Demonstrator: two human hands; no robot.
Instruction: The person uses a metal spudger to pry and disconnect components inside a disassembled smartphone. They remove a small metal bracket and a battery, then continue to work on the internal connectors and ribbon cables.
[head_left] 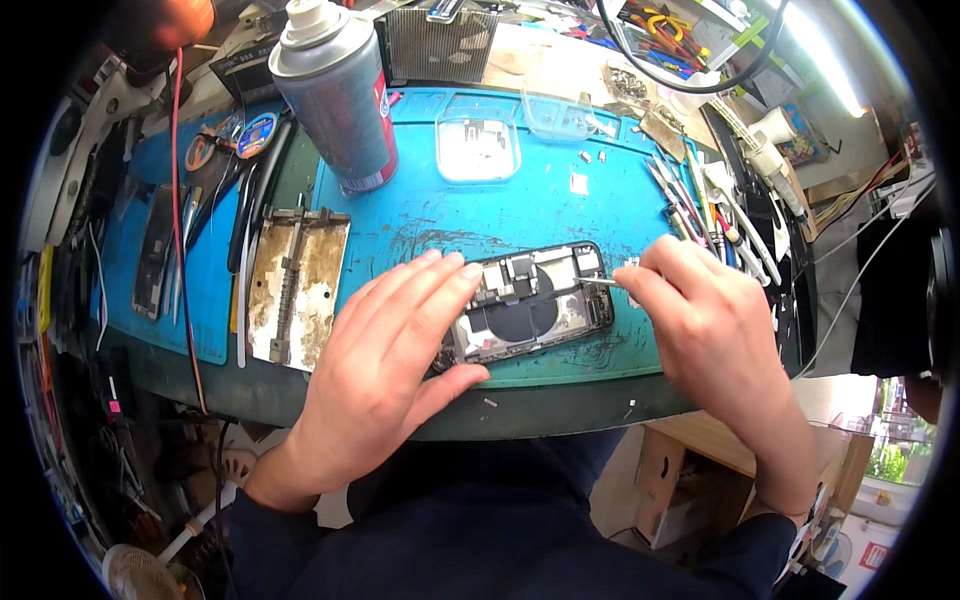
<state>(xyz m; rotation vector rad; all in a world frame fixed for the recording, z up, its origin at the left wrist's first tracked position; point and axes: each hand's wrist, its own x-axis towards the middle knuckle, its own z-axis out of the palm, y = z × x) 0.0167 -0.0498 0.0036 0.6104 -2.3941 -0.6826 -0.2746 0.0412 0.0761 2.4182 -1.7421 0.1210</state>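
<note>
Dark navy long sleeves are worn on both forearms, ending at the wrists. The left hand (385,365) and right hand (715,325) are left bare, ungloved, without rings.

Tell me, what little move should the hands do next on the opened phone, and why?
Probably ease the tweezers a little further into the top corner of the opened phone. The right hand already points their tip at the edge there, and the left hand lies flat on the other end, pinning the phone to the blue mat. What the tip is after is too small to tell.
</note>
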